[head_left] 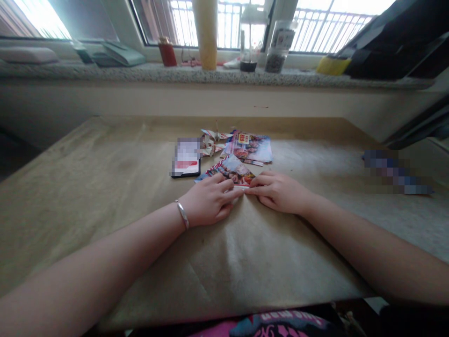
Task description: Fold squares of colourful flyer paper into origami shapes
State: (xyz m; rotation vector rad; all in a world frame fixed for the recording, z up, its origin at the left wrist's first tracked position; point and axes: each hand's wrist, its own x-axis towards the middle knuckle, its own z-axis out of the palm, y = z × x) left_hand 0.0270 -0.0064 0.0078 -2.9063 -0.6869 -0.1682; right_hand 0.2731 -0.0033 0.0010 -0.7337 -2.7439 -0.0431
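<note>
A printed sheet of paper (231,164), folded into a triangle, lies on the table with its long edge toward me. My left hand (206,199), a silver bracelet at its wrist, covers the near left part and presses along that edge. At the right end of the same edge, the bent fingers of my right hand (280,191) hold the paper. The two index fingertips nearly meet. Just beyond are folded paper cranes (213,149) and a stack of printed sheets (254,147). A phone (187,161) with a blurred screen lies left of them.
A brownish covering (115,187) spreads over the table. A long, pixelated item (396,173) lies at the far right. The stone windowsill (122,75) behind carries a red container (167,52), a tall yellow cylinder (206,35), a clear box (279,47) and a dark bag (396,42).
</note>
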